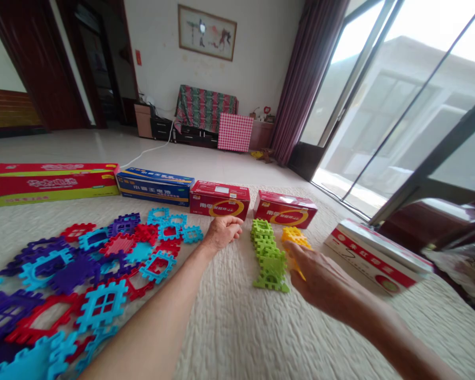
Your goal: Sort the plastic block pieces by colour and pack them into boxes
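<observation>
My left hand (224, 232) is curled closed just above the pale textured cover, in front of a red box (219, 199); nothing shows in its fingers. To its right, a row of overlapping light-green plastic interlocking pieces (269, 258) with notched edges runs toward me. Beside that row, my right hand (311, 266) has its fingers on yellow interlocking pieces (295, 236), and some yellow shows between thumb and fingers. The hand hides part of the yellow pieces. On the left lies a spread of blue pieces (103, 304), red pieces and purple pieces (77, 270), many overlapping.
Along the back stand a long red-and-green box (51, 184), a blue box (156, 187) and another red box (285, 208). A white-and-red box (376, 258) sits at the right. Beyond are a tiled floor (114, 145), a cloth-covered cabinet (206, 108) and glass doors.
</observation>
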Tool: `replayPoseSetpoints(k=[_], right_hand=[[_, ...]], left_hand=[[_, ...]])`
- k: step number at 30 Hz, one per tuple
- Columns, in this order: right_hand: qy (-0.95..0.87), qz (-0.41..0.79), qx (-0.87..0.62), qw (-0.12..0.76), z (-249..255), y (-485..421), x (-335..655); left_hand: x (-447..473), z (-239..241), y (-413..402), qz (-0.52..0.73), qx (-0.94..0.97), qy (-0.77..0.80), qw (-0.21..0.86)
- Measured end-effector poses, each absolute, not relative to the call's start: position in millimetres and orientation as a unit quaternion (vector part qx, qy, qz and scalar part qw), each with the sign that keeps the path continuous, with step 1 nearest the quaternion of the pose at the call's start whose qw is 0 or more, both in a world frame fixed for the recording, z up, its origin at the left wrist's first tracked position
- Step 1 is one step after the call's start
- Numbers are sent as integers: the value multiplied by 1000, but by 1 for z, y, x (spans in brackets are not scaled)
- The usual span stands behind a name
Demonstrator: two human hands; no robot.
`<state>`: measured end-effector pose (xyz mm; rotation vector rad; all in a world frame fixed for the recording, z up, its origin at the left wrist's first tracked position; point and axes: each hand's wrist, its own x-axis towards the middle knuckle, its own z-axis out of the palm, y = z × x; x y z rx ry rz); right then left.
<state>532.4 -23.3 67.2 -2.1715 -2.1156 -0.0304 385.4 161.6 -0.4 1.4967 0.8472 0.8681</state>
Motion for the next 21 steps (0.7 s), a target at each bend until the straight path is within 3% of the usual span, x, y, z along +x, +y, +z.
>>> replayPoseSetpoints(k=[6, 17, 21], right_hand=[[-693, 20, -718, 58, 61, -19, 526], [-712, -20, -698, 71, 52, -18, 531], [-722, -57, -683, 96, 52, -17, 537]], left_hand=[[385, -10, 164, 364, 728, 303, 496], [387, -9, 162, 364, 733, 318, 479], [385, -9, 160, 369, 762, 326, 420]])
